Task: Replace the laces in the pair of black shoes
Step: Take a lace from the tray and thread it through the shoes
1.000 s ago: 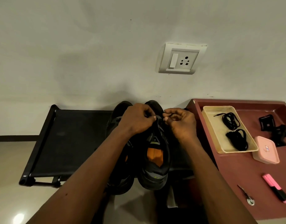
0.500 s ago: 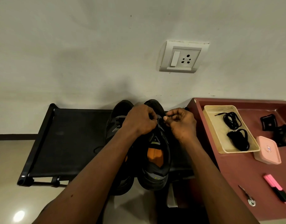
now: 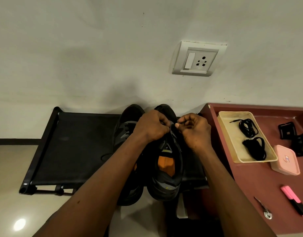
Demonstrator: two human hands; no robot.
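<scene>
Two black shoes stand side by side on a black fabric rack (image 3: 70, 151). The right shoe (image 3: 166, 175) shows an orange insole; the left shoe (image 3: 125, 132) is partly hidden by my left forearm. My left hand (image 3: 151, 128) grips the upper part of the right shoe near its eyelets. Close beside it, my right hand (image 3: 194, 131) pinches a thin black lace end (image 3: 179, 122) over the same shoe. Two coiled black laces (image 3: 248, 126) (image 3: 256, 148) lie in a cream tray (image 3: 233, 142) on the right.
A maroon table (image 3: 260, 185) on the right holds the tray, a pink box (image 3: 285, 159), a pink and black highlighter (image 3: 295, 200), small scissors (image 3: 263, 208) and black clips (image 3: 294, 135). A wall with a socket (image 3: 198, 59) stands just behind the shoes.
Both hands stay at the top of the right shoe. My right hand has shifted slightly with the lace end between its fingertips; the shoes have not moved.
</scene>
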